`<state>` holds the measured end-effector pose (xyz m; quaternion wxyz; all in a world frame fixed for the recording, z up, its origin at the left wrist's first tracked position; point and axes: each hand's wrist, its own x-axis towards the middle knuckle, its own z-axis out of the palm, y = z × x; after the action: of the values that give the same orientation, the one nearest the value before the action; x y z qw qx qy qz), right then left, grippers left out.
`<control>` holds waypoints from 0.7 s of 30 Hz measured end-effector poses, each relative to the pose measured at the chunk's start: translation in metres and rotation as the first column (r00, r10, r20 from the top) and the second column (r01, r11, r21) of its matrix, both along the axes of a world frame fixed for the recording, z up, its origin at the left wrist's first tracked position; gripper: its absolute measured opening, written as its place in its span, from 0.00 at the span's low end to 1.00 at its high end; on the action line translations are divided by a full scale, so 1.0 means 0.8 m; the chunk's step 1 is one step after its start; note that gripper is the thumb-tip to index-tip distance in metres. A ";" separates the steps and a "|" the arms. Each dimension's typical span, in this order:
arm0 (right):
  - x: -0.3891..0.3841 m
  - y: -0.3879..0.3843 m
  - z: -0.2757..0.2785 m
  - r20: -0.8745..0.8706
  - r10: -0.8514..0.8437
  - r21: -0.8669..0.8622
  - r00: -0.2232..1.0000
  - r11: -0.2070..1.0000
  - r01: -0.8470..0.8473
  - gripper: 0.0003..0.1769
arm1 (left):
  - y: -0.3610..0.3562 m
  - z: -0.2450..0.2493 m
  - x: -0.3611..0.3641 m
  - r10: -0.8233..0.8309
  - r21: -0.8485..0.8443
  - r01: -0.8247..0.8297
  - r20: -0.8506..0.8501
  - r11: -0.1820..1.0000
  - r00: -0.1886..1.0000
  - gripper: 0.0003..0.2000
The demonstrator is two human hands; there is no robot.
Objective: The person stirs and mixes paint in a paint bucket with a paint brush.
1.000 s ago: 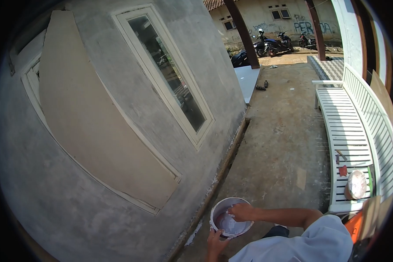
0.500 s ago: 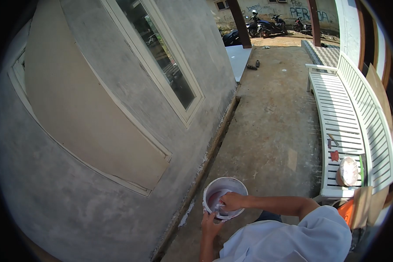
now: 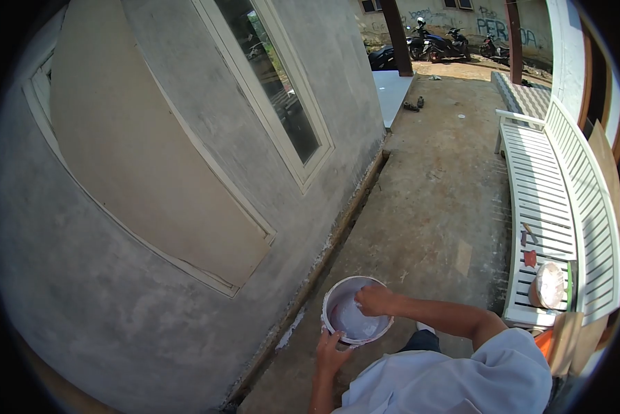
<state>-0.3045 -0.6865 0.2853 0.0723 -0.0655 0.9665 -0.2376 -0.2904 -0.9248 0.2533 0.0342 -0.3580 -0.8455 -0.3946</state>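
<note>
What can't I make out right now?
Head view:
Right hand: fingertips and anything held, hidden by the hand itself.
Bucket: outer far side, hidden by its rim.
Left forearm: cut off by bottom edge.
Window: cut off by top edge.
Red item on the bench: too small to identify.

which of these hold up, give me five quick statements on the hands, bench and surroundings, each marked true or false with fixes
1. The left hand grips the bucket at its rim. True.
2. The right hand rests on the bench. False: the right hand is in the bucket's mouth.
3. A container with a whitish top stands on the slatted bench. True.
4. The bench is dark brown. False: it is white.
5. Motorbikes are parked beyond the far end of the concrete path. True.
</note>
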 end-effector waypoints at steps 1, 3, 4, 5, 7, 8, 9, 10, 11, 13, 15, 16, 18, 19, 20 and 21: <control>-0.004 -0.002 -0.003 -0.020 -0.008 -0.003 1.000 1.000 0.008 0.14 | 0.002 0.005 0.000 -0.006 -0.001 0.006 -0.006 1.000 1.000 0.24; -0.005 -0.007 -0.007 -0.078 0.010 -0.028 0.997 1.000 -0.012 0.15 | 0.009 0.018 -0.001 -0.016 -0.003 0.016 -0.016 1.000 1.000 0.24; -0.003 -0.011 -0.010 -0.116 0.036 -0.051 0.993 0.998 -0.042 0.15 | 0.010 0.022 -0.001 -0.012 -0.001 0.012 -0.027 1.000 1.000 0.24; -0.001 -0.015 -0.012 -0.155 0.061 -0.071 0.986 0.995 -0.072 0.15 | 0.011 0.025 -0.003 -0.008 0.002 0.008 -0.038 1.000 0.999 0.23; 0.004 -0.019 -0.012 -0.131 0.116 -0.091 0.985 0.987 -0.128 0.16 | 0.008 0.026 -0.005 -0.001 0.019 0.002 -0.052 1.000 0.999 0.23; 0.004 -0.023 -0.010 -0.124 0.149 -0.100 0.981 0.982 -0.162 0.16 | 0.005 0.027 -0.008 0.004 0.031 -0.002 -0.056 1.000 0.998 0.23; 0.005 -0.025 -0.005 -0.093 0.175 -0.132 0.980 0.974 -0.186 0.15 | 0.001 0.028 -0.011 0.016 0.044 -0.013 -0.064 0.999 0.998 0.23; 0.008 -0.024 0.001 -0.067 0.209 -0.162 0.976 0.963 -0.218 0.15 | -0.002 0.028 -0.011 0.036 0.011 -0.036 -0.047 0.999 0.998 0.23; 0.008 -0.024 0.006 -0.044 0.251 -0.188 0.967 0.949 -0.255 0.15 | -0.007 0.028 -0.008 0.064 -0.019 -0.065 -0.035 0.998 0.997 0.23; 0.003 -0.021 0.010 0.056 0.307 -0.161 0.950 0.942 -0.295 0.15 | -0.019 0.024 -0.007 0.118 -0.043 -0.118 -0.019 0.992 0.993 0.23; -0.004 -0.015 0.027 0.061 0.295 -0.100 0.954 0.952 -0.288 0.15 | -0.027 0.011 -0.007 0.130 -0.034 -0.130 0.001 0.991 0.991 0.23; -0.003 -0.010 0.031 0.067 0.277 -0.074 0.959 0.959 -0.272 0.14 | -0.027 0.013 -0.005 0.127 -0.035 -0.127 0.023 0.991 0.992 0.24; -0.011 -0.003 0.027 0.070 0.229 0.020 0.971 0.973 -0.231 0.14 | -0.034 0.022 0.003 0.123 -0.047 -0.120 0.063 0.992 0.990 0.24; -0.022 -0.005 0.027 0.056 0.212 0.067 0.976 0.974 -0.216 0.14 | -0.038 0.018 0.006 0.106 0.001 -0.106 0.019 0.994 0.994 0.24; -0.027 -0.010 0.034 0.040 0.164 0.092 0.986 0.982 -0.167 0.14 | -0.038 0.006 0.005 0.096 0.049 -0.094 -0.042 0.994 0.994 0.24; -0.026 -0.017 0.039 0.019 0.117 0.114 0.993 0.986 -0.118 0.13 | -0.035 -0.001 0.002 0.088 0.094 -0.078 -0.108 0.993 0.990 0.24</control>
<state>-0.3254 -0.6998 0.3163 0.0958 -0.1166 0.9726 -0.1772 -0.2886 -0.9530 0.2529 0.1141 -0.3425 -0.8378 -0.4097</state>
